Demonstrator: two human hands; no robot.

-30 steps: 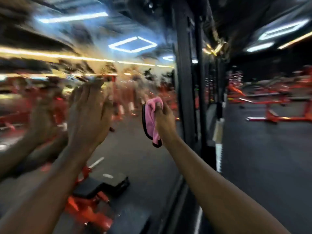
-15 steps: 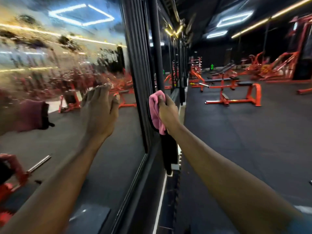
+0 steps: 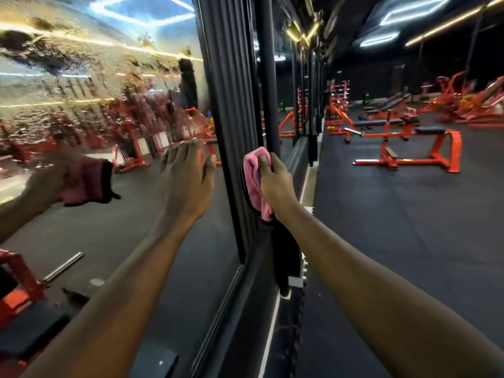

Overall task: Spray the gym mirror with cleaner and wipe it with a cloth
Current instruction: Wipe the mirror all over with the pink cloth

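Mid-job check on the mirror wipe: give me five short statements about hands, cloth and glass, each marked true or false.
1. The right hand grips the pink cloth. True.
2. The left hand holds a spray bottle. False: it lies flat, fingers straight, against the mirror.
3. The mirror's upper part is covered in droplets. True.
4. The cloth is blue. False: pink with a dark edge.
5. The cloth is at the dark frame. True.

Through the head camera I saw both forearms bare to the frame edge, no sleeves, watch or gloves. The left hand and right hand wore no rings that I could make out.
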